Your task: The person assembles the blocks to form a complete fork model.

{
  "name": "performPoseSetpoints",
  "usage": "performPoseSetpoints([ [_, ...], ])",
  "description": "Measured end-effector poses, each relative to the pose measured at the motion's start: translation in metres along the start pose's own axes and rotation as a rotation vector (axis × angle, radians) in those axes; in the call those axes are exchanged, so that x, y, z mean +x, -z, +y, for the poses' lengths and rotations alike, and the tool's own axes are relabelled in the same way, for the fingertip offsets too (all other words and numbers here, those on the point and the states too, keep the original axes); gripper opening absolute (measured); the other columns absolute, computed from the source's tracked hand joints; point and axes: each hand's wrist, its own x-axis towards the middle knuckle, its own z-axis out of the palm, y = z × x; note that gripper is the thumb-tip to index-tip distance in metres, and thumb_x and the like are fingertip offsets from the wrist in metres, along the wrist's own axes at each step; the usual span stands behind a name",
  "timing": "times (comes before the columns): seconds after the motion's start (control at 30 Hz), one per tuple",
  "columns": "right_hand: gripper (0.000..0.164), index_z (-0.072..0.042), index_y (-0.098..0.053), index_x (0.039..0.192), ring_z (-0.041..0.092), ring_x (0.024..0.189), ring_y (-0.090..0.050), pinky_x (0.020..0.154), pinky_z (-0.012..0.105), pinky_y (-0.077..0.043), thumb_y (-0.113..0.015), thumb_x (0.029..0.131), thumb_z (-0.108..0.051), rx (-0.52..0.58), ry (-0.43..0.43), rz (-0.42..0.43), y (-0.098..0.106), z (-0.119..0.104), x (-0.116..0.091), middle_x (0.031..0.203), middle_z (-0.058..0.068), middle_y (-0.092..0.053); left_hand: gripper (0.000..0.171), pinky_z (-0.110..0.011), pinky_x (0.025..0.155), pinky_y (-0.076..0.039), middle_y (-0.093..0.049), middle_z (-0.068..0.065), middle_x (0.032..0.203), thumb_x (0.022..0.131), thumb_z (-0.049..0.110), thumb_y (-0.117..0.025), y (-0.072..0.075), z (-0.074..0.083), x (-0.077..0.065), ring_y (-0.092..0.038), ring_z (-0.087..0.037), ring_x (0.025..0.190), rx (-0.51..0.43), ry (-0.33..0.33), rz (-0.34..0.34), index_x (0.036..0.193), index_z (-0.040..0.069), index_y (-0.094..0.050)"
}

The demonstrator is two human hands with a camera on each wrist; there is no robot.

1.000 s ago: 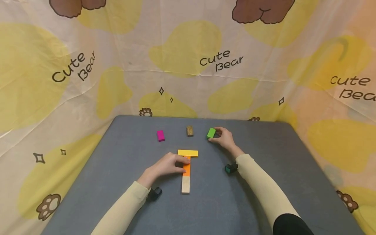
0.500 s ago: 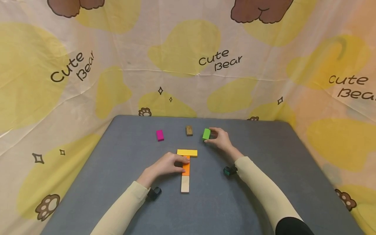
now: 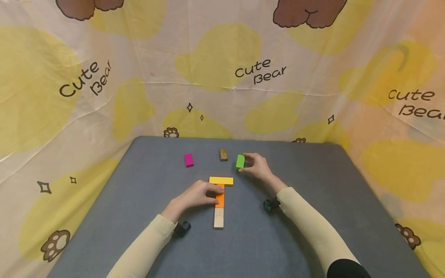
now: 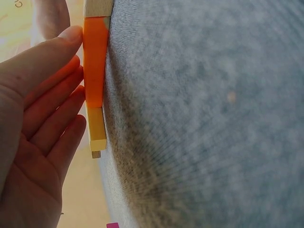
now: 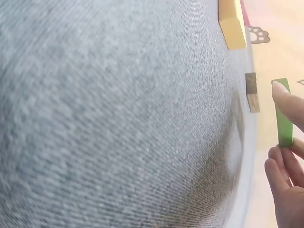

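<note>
Backdrop: cream cloth (image 3: 215, 58) with yellow patches and bear lettering, hung behind a grey tabletop (image 3: 257, 243). Item one: green block (image 3: 240, 161), small, smooth-faced; by my reckoning light, stiff, hard to damage, perhaps a little slick. Location: raised above the tabletop, right of the brown block (image 3: 223, 155), grasped end to end between thumb and fingers of the right hand (image 3: 259, 168); a sound hold, I judge, leaving the broad faces free. Item two: orange block (image 3: 221, 197), lying flat, yellow block (image 3: 221, 180) crosswise at its far end, pale wooden block (image 3: 218, 218) at its near end; fingers of the left hand (image 3: 192, 195) rest lightly on it, unclenched. Likely light enough to slide when nudged; best steadied from above or pinched by its long sides. Item three: magenta block (image 3: 189, 160), farther left, untouched.
</note>
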Motion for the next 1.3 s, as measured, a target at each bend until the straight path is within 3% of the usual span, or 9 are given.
performPoseSetpoints([
  [0.87,0.074,-0.008,-0.055,0.135,0.028,0.118,-0.062,0.099,0.04,-0.054,-0.085,0.071,-0.029,-0.035,0.077,-0.093,-0.008,-0.005,-0.005,0.129,0.014,-0.06,0.041,-0.035,0.105,-0.05,-0.068,0.012,0.124,0.084,0.031,-0.074,-0.001,-0.001,0.0,-0.062,-0.007,0.12,0.018,-0.021,0.016,0.124,0.023,-0.067],
  [1.3,0.074,-0.01,-0.056,0.135,0.026,0.117,-0.062,0.098,0.038,-0.054,-0.085,0.071,-0.032,-0.052,0.076,-0.121,-0.012,-0.005,-0.004,0.128,0.012,-0.061,0.042,-0.035,0.106,-0.049,-0.068,0.013,0.124,0.084,0.031,-0.074,0.0,0.0,0.0,-0.062,-0.007,0.12,0.009,-0.012,0.012,0.124,0.024,-0.067],
])
